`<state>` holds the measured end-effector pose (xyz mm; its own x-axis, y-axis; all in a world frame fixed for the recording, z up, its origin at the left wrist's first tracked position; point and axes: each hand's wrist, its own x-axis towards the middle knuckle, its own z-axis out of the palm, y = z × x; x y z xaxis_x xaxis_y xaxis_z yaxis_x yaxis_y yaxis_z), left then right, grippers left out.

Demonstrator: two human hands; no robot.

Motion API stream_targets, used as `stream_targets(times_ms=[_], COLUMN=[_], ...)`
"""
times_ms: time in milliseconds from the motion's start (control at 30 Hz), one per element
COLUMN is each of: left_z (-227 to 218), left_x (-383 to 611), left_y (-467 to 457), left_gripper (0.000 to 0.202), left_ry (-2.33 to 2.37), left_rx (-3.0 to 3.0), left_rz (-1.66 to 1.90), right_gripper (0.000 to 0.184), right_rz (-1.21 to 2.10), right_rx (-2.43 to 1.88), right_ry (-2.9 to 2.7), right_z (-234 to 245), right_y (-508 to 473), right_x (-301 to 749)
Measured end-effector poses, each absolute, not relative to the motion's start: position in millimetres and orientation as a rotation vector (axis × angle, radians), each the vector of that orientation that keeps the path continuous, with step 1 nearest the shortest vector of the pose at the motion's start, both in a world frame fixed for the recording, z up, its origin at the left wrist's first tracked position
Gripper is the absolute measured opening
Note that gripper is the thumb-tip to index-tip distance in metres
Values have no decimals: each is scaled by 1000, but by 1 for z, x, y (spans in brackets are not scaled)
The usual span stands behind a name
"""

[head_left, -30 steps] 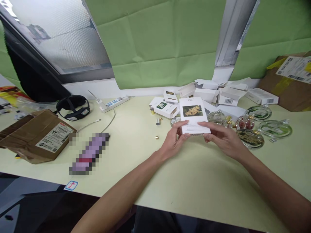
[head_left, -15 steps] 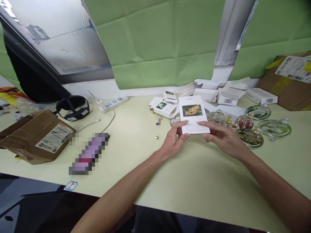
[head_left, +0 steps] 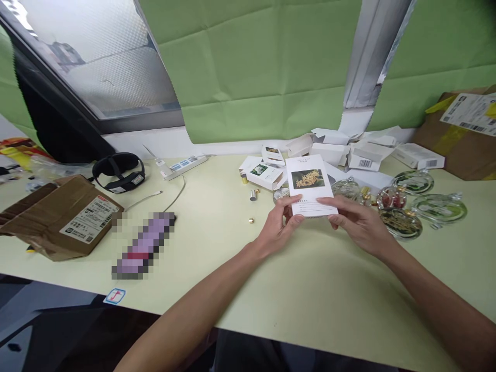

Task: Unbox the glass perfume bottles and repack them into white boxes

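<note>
Both hands hold a small white box (head_left: 310,182) with a picture of yellow flowers on its top face, just above the pale yellow table (head_left: 217,232). My left hand (head_left: 279,225) grips its near left corner, thumb on top. My right hand (head_left: 356,224) pinches its near right edge, fingers closed on it. Behind the box lie more white boxes (head_left: 265,173), some open, and a few small metal caps (head_left: 252,195). To the right stand several round glass bottles (head_left: 439,207) with flowers inside.
A brown cardboard parcel (head_left: 62,217) lies at the left, a black headset (head_left: 118,172) and a white power strip (head_left: 182,166) with a cable behind it. A blurred purple object (head_left: 141,245) lies nearby. Another cardboard box (head_left: 461,129) stands far right. Green paper covers the wall.
The white box and both hands have hardly moved; the view has shifted slightly.
</note>
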<state>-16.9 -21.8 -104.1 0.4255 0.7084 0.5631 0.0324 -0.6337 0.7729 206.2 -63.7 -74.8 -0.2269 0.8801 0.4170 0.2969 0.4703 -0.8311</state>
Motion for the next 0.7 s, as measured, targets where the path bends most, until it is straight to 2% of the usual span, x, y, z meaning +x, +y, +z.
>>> stream_targets(times_ms=[700], left_z=[-104], left_x=[-17], left_y=[-23], left_gripper=[48], left_ry=[645], left_rx=[1967], left_rz=[1243], right_gripper=[35], right_rz=[740], right_rx=[-1030], right_ry=[-1765], right_z=[-77], right_y=[-64], right_x=[207])
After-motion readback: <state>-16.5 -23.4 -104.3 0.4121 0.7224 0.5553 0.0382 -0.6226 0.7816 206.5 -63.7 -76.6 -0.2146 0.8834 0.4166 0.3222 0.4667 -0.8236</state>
